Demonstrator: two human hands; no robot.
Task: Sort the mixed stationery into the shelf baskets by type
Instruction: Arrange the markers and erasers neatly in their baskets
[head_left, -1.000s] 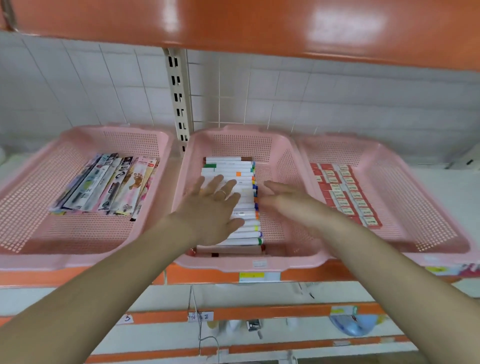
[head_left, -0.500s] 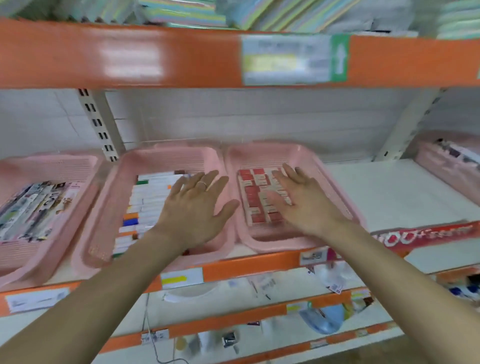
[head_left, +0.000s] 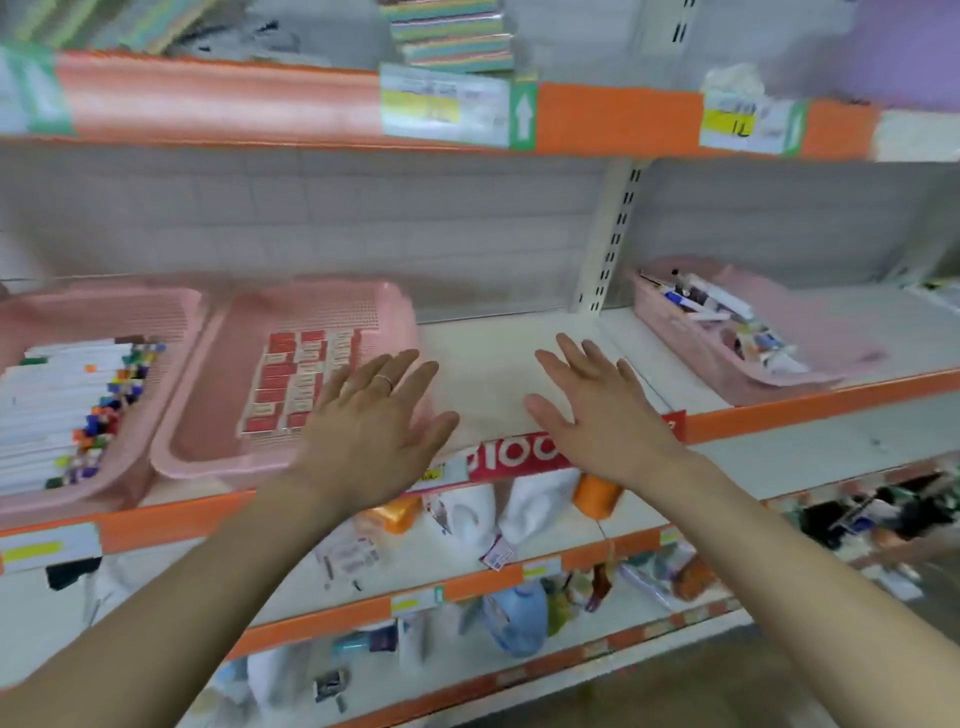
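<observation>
In the head view we hold our left hand by the pink perforated plastic basket of red boxes and our right hand over the white shelf, each grip spread and empty, with the mixed stationery up-right, nearer the right hand.

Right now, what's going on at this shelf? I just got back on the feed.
A person is sorting stationery with bare hands. The left hand and right hand are both spread open and hold nothing. The left hand is in front of the right edge of the basket of red packs. The right hand hovers over the bare shelf beside it. The markers lie lined up in the basket at far left. The mixed basket, farther right, holds jumbled items, and neither hand touches it.
</observation>
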